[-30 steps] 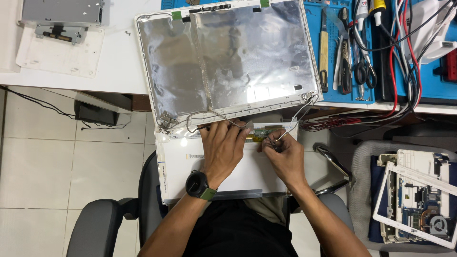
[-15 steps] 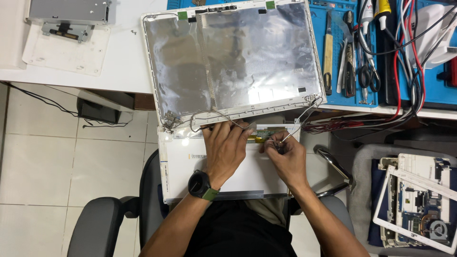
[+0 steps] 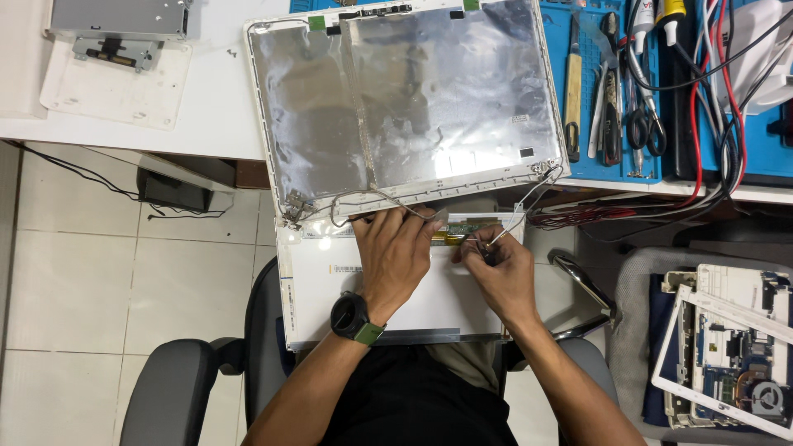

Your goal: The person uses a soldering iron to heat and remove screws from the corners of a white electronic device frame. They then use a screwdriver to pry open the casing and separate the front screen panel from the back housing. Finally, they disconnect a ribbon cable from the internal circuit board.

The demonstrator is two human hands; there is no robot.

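Note:
A white laptop lid shell (image 3: pixel 413 107) lined with silver foil lies on the desk's near edge. Below it a flat white display panel (image 3: pixel 330 289) rests over my lap. My left hand (image 3: pixel 395 258), with a black watch on a green strap, presses flat on the panel's top edge beside a yellow-green circuit strip (image 3: pixel 453 235). My right hand (image 3: pixel 494 263) pinches a thin grey cable (image 3: pixel 516 216) that runs up to the lid's right hinge corner. More thin wires (image 3: pixel 363 201) loop along the lid's lower edge.
A blue work mat (image 3: pixel 595 165) at the right holds screwdrivers, tweezers and scissors (image 3: pixel 640 124). Red and black cables (image 3: pixel 702 149) trail across it. A metal drive bracket (image 3: pixel 124 29) lies at the desk's far left. A stripped laptop chassis (image 3: pixel 727 355) sits on a chair at the right.
The view has shifted slightly, so the lid sits higher and further right. Both hands stay at the panel's top edge, with the right fingers still working the thin cable.

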